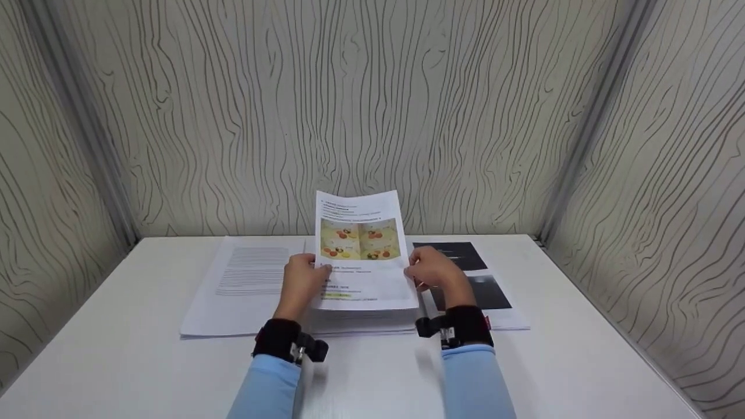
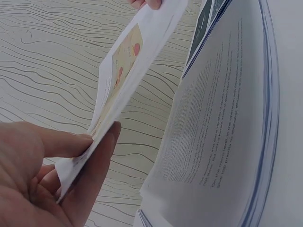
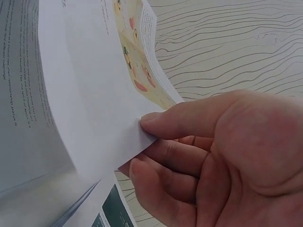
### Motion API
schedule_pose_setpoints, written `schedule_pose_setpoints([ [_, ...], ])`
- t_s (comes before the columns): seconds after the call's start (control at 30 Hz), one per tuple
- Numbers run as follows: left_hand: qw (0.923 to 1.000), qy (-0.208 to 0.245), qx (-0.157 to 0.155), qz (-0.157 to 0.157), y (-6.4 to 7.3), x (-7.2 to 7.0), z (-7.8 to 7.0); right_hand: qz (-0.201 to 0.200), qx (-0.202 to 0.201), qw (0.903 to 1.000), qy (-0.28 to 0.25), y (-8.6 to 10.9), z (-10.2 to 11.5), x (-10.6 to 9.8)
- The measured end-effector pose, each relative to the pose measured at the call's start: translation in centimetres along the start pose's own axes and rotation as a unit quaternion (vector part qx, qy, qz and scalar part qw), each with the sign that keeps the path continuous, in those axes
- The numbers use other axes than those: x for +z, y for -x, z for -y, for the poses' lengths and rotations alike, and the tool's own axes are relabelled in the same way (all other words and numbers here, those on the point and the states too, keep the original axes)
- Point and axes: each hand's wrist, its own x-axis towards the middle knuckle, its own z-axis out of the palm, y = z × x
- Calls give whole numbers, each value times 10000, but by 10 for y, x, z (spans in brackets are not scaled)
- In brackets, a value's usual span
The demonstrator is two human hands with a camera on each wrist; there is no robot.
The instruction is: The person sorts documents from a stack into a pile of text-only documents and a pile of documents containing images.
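Note:
A printed sheet of paper (image 1: 366, 285) with a yellow picture of fruit and lines of text is held up above the table between both hands. My left hand (image 1: 302, 282) pinches its left edge, thumb on the printed face and fingers behind, as the left wrist view shows on the paper (image 2: 151, 28). At the opposite edge, my right hand (image 1: 437, 270) pinches the paper (image 3: 94, 104) between thumb and fingers. The sheet bends slightly and tilts toward the head camera. Whether it is one sheet or several together, I cannot tell.
Beneath lies a middle paper stack (image 1: 366, 323), mostly covered by the raised sheet. A text-covered stack (image 1: 204, 308) is on the left, and pages with dark pictures (image 1: 492, 292) are on the right. The white table (image 1: 361, 372) meets a wood-patterned wall (image 1: 361, 116) behind.

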Motion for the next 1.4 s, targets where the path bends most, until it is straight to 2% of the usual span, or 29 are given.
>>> schedule_pose_setpoints([
  [0.17, 10000, -13, 58, -17, 2, 1, -5, -2, 78, 10000, -33, 3, -1, -7],
  [0.4, 9993, -62, 356, -63, 7, 2, -18, -124, -70, 9999, 44, 8, -4, -22],
  [0.57, 9995, -100, 298, 22, 11, 4, -21, -130, -119, 9997, -172, 14, -9, -30],
  [0.67, 9998, -46, 213, 14, 18, 6, -30, -119, -160, 9990, -402, 19, -10, -34],
  [0.77, 9994, 172, 314, -3, 27, 11, -43, -198, -154, 9982, -552, 27, -13, -45],
  [0.9, 9970, 603, 483, 60, 38, 32, -62, -577, 83, 9953, -780, 41, -23, -70],
  [1.03, 9940, 983, 458, 116, 51, 69, -78, -1198, 291, 9884, -889, 57, -40, -98],
  [1.17, 9902, 1279, 505, 255, 65, 107, -84, -1798, 471, 9780, -947, 66, -64, -112],
  [1.27, 9893, 1170, 661, 566, 73, 127, -84, -2044, 719, 9698, -1119, 68, -84, -113],
  [1.4, 9861, 924, 734, 1172, 81, 144, -81, -2152, 1020, 9622, -1323, 68, -110, -115],
])
